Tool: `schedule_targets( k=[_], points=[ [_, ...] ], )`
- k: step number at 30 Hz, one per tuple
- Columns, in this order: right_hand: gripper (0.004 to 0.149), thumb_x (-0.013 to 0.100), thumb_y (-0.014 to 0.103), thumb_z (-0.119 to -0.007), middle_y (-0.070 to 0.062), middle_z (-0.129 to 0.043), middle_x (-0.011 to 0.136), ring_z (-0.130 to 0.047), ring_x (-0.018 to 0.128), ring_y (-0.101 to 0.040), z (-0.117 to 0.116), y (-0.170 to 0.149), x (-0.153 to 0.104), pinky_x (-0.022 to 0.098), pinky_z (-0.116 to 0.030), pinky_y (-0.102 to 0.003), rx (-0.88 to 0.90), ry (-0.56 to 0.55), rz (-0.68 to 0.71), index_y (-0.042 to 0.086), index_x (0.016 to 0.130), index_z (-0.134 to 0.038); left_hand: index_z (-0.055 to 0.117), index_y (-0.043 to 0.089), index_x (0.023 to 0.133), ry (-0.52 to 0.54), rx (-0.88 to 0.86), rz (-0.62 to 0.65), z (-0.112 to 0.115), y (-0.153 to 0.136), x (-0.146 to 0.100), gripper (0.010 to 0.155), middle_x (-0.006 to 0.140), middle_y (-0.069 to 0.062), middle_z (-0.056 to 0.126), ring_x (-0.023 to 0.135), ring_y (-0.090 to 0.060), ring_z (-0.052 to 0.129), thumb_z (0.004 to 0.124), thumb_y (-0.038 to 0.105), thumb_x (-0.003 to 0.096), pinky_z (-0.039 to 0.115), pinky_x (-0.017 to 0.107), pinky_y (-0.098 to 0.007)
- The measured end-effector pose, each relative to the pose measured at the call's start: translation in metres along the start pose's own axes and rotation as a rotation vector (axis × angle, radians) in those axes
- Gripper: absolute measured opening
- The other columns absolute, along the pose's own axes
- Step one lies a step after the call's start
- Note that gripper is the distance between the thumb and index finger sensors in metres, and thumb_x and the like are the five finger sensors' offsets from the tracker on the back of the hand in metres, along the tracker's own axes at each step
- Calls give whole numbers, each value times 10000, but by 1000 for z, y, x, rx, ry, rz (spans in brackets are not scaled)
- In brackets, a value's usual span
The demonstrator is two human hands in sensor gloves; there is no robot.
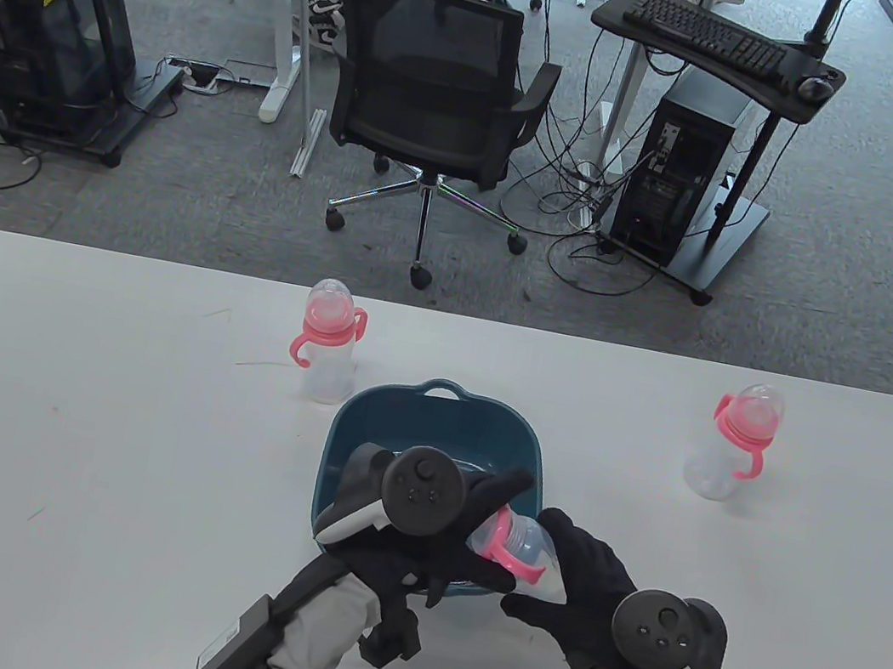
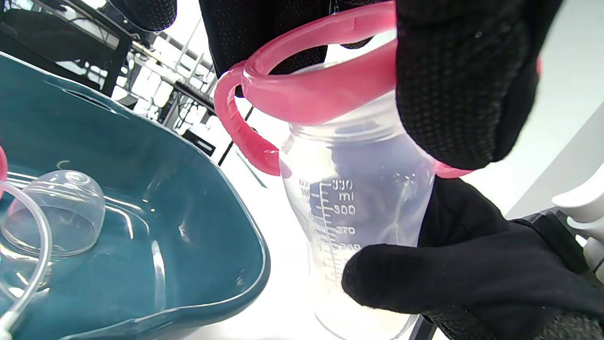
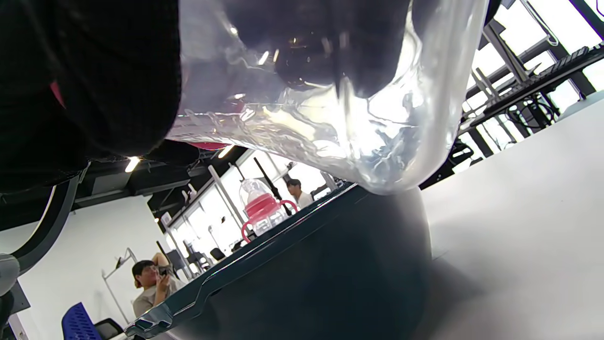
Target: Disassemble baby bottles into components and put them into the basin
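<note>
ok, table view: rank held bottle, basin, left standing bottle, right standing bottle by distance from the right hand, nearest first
1. Held bottle: gripped by the right hand, over the basin's near right corner.
2. Basin: just beyond and left of the hand.
3. Right standing bottle: far right of the table.
4. Left standing bottle: behind the basin's far left corner.

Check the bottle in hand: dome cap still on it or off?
Off. A clear dome cap already lies in the basin, and the held bottle shows only its pink handle ring at the neck.
</note>
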State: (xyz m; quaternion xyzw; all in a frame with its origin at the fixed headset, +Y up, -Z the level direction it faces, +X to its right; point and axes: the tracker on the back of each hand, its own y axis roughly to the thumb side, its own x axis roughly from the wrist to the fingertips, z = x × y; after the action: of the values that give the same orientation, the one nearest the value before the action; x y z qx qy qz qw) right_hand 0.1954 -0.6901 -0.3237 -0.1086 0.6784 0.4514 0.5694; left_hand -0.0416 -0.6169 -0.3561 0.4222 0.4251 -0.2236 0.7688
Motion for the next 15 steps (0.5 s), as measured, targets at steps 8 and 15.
schedule_targets(
  k=[8, 15],
  points=[
    [932, 391, 482, -944, -124, -686, 1034, -721, 905, -409, 4, -8, -1, 663, -525, -704, -36, -12, -45, 158, 1113, -451, 441, 400, 1103, 52, -68, -61, -13, -22, -12, 940, 1114, 41, 596, 1076, -292, 692, 958, 555, 333, 421, 779, -617],
    [931, 395, 484, -940, -126, -680, 1036, -719, 906, -409, 9, -14, -2, 663, -520, -705, -61, -34, -76, 157, 1114, -445, 449, 401, 1100, 67, -69, -152, -18, -50, -22, 928, 1119, 36, 585, 1082, -301, 677, 961, 538, 339, 411, 781, -617]
  ],
)
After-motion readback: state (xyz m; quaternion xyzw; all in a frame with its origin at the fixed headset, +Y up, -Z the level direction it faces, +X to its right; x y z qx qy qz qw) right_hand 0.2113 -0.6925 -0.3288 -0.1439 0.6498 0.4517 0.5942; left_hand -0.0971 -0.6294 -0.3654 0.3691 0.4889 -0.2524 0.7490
